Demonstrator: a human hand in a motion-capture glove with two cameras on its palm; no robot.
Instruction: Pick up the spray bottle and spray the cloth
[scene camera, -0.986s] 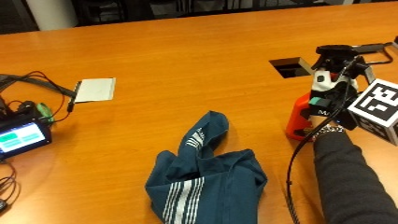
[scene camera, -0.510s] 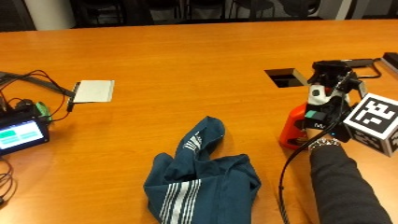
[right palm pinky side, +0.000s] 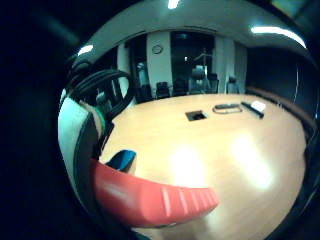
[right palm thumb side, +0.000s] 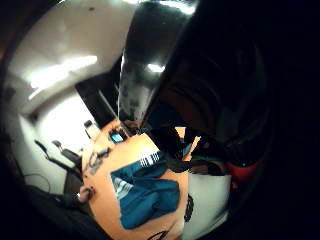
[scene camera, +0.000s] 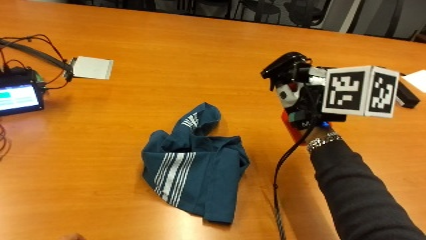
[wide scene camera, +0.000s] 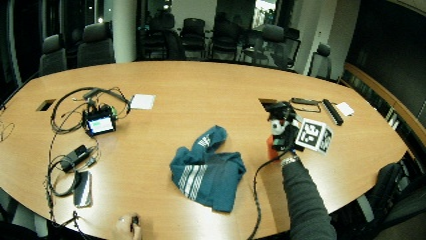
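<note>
A spray bottle (scene camera: 288, 126) with a red body and a black spray head stands upright to the right of the cloth. My gloved right hand (scene camera: 307, 111) grips it around the neck, and the nozzle points toward the cloth. Whether its base touches the table cannot be told. The dark teal cloth (scene camera: 193, 167) with white stripes lies crumpled on the orange table (scene camera: 166, 45). In the little finger side palm view the red bottle (right palm pinky side: 150, 197) lies close across the palm. The thumb side palm view shows the cloth (right palm thumb side: 145, 192) spread on the table.
A small lit screen (scene camera: 18, 97) with cables and a white pad (scene camera: 93, 67) sit at the far left. A rectangular table cutout (wide scene camera: 269, 101) lies beyond the hand, with black bars (wide scene camera: 331, 111) and a white paper (wide scene camera: 345, 108) farther right.
The outside camera has shifted, so the whole picture moved. My hand still grips the bottle beside the cloth, and the cloth lies as before.
</note>
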